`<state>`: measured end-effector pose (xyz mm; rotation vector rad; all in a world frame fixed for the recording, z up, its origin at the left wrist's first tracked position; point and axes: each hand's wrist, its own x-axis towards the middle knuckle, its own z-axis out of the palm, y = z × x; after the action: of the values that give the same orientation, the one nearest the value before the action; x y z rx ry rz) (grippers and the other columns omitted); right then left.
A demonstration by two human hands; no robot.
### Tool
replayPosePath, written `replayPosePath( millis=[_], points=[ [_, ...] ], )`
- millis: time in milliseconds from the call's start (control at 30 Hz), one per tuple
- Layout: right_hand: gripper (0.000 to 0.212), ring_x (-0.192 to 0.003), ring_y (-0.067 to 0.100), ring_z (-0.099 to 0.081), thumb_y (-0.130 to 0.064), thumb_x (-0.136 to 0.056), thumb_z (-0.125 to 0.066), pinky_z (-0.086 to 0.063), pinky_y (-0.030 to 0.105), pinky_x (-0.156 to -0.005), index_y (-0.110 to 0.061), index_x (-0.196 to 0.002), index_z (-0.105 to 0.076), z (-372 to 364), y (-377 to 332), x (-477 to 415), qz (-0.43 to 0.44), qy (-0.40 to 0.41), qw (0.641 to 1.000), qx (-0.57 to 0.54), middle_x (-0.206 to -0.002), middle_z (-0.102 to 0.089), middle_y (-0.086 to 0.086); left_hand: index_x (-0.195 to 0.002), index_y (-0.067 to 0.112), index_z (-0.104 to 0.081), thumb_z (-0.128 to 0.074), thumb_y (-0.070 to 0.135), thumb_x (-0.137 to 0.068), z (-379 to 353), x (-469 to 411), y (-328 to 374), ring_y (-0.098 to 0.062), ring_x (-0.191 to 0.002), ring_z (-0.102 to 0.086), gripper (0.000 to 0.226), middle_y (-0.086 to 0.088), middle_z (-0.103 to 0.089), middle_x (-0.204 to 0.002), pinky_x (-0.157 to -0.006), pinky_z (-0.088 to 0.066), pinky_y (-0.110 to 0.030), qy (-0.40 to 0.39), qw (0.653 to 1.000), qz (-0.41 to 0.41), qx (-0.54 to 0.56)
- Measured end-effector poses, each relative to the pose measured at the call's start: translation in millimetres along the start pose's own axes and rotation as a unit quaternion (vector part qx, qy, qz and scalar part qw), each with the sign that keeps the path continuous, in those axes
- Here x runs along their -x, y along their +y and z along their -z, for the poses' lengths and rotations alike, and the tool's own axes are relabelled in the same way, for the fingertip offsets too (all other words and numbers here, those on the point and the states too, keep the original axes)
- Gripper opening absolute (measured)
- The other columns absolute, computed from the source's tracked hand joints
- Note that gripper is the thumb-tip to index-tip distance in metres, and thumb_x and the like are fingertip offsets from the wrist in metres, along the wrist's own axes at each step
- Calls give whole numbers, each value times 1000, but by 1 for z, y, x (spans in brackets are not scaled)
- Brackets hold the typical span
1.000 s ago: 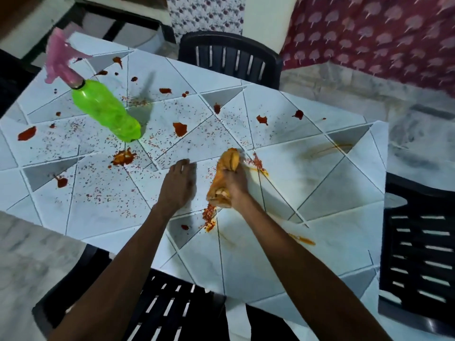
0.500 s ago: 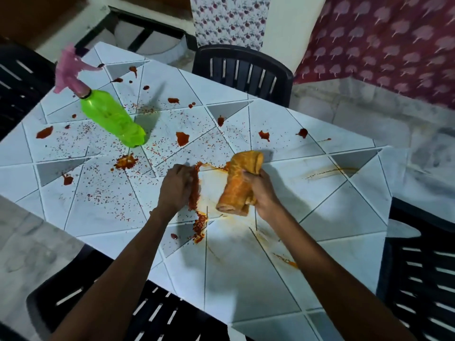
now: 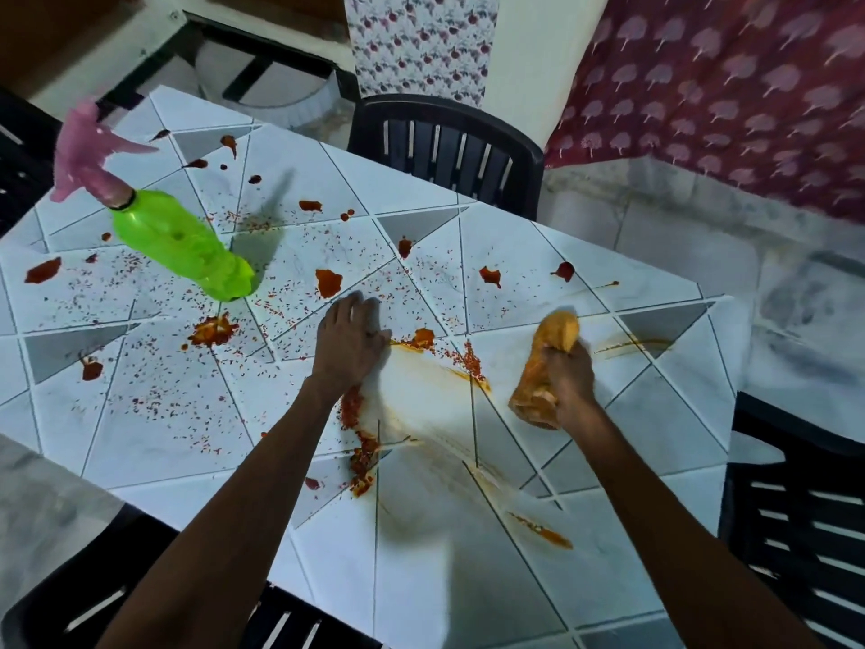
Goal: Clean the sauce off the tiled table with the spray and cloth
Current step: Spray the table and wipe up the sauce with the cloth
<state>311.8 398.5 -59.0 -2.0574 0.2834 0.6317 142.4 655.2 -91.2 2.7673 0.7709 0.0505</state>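
Note:
The white tiled table (image 3: 585,578) is spattered with red-orange sauce blobs (image 3: 328,281) and fine flecks, mostly on its left and far half. My right hand (image 3: 568,381) grips a bunched, sauce-stained orange cloth (image 3: 545,363) against the tabletop at centre right. A wiped, smeared patch lies between my two hands. My left hand (image 3: 348,341) rests flat on the tiles with its fingers spread, beside a ridge of pushed-up sauce (image 3: 360,437). The green spray bottle (image 3: 180,243) with a pink trigger head stands at the far left, apart from both hands.
Black plastic chairs stand round the table: one at the far side (image 3: 444,152), one at the right (image 3: 795,517), one at the near edge under my arms (image 3: 140,601). Orange streaks (image 3: 543,531) mark the near right tiles. Patterned curtains hang behind.
My right hand has swept the cloth to the right across the tiles, leaving a cleaner smeared patch. My left hand's fingers have straightened and it lies flat.

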Motion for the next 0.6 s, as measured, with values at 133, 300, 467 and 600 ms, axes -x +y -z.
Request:
replayPosePath(
  millis=[133,300,467,600],
  points=[
    [27,-100,28,-65,-25,-100,-55,-50,38,-88,-18,-126,-59,-73,-25,14,37,-14,999,17,-100,-64,2,-133,16,-53,-52,46,-88,-7,-6,-11,-40,-121,-50,54,-15,-52,-137,-93,-48,-51,13,1000,16,-3],
    [33,-95,27,-65,-28,-99,-55,-52,40,-86,-23,-131,-57,-152,-58,43,72,-107,991,18,-107,-69,4,-138,20,-49,-35,43,-89,-8,-9,-24,-37,-122,-49,56,-10,-49,-142,-92,-48,-51,2,1000,4,5],
    [35,-109,32,-64,-30,-90,-60,-52,49,-97,-23,-124,-64,-189,-73,46,63,-202,977,9,-119,-69,8,-133,14,-57,-36,39,-91,-7,-12,-34,-38,-112,-56,53,-11,-55,-137,-84,-50,-45,21,998,-16,51],
    [32,-113,30,-63,-26,-94,-63,-50,51,-102,-20,-126,-64,-167,-77,40,45,-231,972,-24,-124,-68,8,-132,13,-56,-38,31,-86,-1,-17,-36,-36,-105,-57,53,-12,-59,-126,-80,-50,-42,31,994,-30,96]
  ],
)
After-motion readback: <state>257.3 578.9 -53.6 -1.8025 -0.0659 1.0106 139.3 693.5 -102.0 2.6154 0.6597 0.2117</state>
